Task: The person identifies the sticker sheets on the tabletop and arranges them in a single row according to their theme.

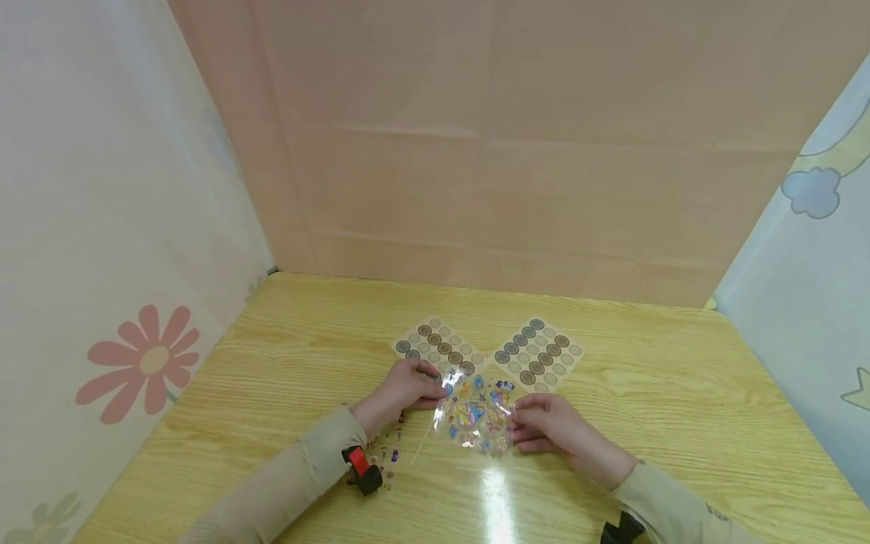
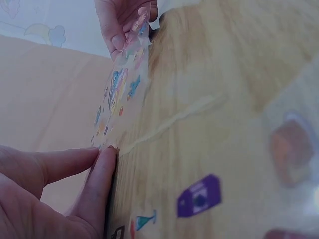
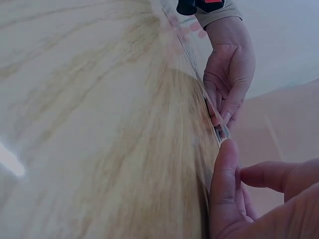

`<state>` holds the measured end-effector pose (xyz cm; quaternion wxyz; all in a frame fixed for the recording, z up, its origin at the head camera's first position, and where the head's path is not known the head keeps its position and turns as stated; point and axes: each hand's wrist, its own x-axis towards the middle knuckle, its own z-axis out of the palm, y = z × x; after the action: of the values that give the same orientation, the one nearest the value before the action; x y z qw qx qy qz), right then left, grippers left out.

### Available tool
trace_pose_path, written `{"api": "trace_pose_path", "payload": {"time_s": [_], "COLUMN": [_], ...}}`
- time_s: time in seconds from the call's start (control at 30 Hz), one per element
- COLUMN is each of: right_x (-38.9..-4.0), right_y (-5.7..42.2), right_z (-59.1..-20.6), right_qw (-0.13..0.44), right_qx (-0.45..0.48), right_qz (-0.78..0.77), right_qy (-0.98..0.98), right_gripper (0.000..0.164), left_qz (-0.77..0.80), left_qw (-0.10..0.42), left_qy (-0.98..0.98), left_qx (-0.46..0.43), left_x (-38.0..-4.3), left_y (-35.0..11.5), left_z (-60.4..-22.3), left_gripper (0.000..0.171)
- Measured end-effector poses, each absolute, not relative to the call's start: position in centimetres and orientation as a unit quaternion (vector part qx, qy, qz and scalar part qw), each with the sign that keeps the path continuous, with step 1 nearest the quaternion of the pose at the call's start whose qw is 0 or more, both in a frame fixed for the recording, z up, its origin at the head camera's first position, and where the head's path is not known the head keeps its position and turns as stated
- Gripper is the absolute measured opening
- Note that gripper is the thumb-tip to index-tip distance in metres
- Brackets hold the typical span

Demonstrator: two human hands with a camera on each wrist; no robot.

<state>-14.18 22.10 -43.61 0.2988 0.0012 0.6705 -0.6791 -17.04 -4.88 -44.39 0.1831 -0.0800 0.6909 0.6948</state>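
Note:
A clear sticker sheet with small colourful figures is stretched between both hands, just above the table. My left hand pinches its left edge between thumb and finger; the left wrist view shows those fingertips meeting at the near end of the sheet. On the opposite side, my right hand pinches the right edge. From the right wrist camera the sheet is seen nearly edge-on, its figures hard to make out. Another clear sheet with small stickers lies under the left forearm, partly hidden.
Two sheets of round brown and grey stickers, one at left and one at right, lie beyond the hands. A thin pale strip lies near the left hand. The wood-grain table meets a brown-papered back wall.

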Motion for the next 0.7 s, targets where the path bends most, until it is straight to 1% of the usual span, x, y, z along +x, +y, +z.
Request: {"api": "trace_pose_path", "payload": {"time_s": [0.13, 0.27, 0.53, 0.7], "right_x": [-14.4, -14.2, -13.0, -12.4], "right_y": [22.0, 21.8, 21.4, 21.1], "right_z": [-43.6, -43.4, -43.1, -43.3], "right_qw": [0.296, 0.296, 0.314, 0.326], "right_qx": [0.003, 0.005, -0.008, -0.02], "right_qz": [-0.68, -0.677, -0.673, -0.67], "right_qy": [0.671, 0.673, 0.67, 0.666], "right_gripper": [0.022, 0.02, 0.028, 0.027], "left_qz": [0.692, 0.693, 0.695, 0.701], "left_qw": [0.183, 0.185, 0.175, 0.172], "left_qy": [0.694, 0.693, 0.694, 0.688], "left_qx": [-0.082, -0.076, -0.063, -0.072], "left_x": [-17.2, -16.7, -14.3, -12.6], "left_y": [-5.0, -5.4, -6.4, -6.8], "left_z": [-44.3, -44.0, -43.0, -42.8], "left_gripper": [0.038, 0.041, 0.037, 0.034]}}
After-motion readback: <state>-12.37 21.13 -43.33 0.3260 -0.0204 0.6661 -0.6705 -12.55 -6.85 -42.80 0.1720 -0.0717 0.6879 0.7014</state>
